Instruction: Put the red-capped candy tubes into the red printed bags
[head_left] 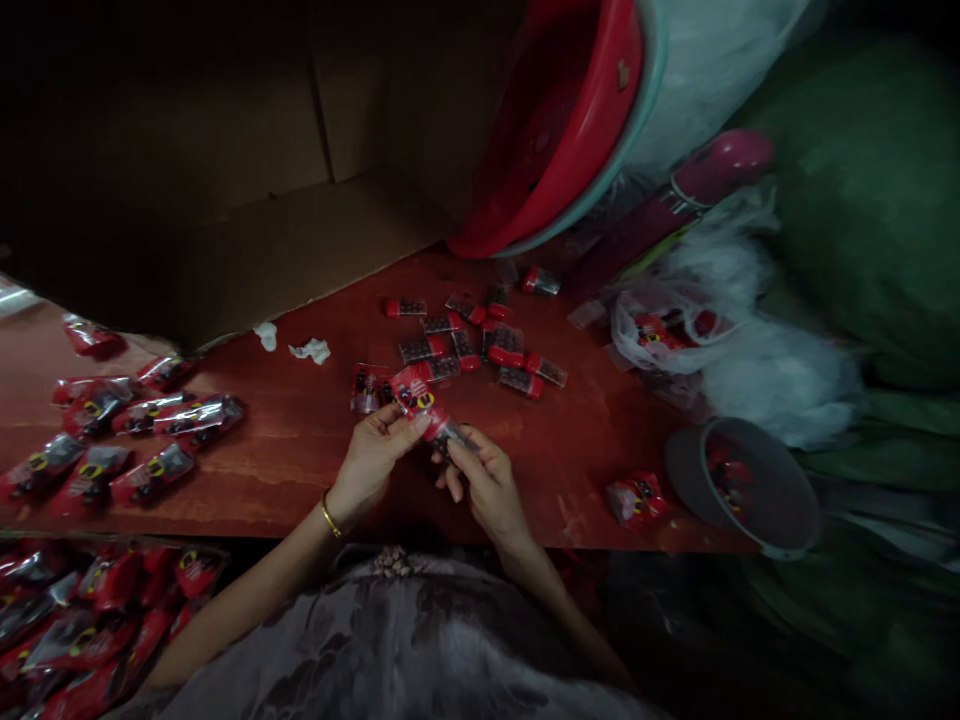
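Near the table's front edge, my left hand [379, 447] pinches a red printed wrapper [412, 392] with a yellow mark between thumb and fingers. My right hand [484, 480] is closed on a small clear tube [448, 432] with dark contents, which meets the wrapper's lower end. Whether the tube sits partly inside the wrapper I cannot tell. Just beyond my left fingers lies a small stack of flat red wrappers [367, 385]. Several red-capped clear tubes [504, 345] lie loose beyond both hands.
Finished-looking red packets [161, 415] lie at the left, above a box full of similar packets [97, 610]. A large cardboard box [322, 240] stands behind. A red basin [592, 150], a purple flask [675, 205], a plastic bag [667, 330] and a grey bucket [690, 470] are right.
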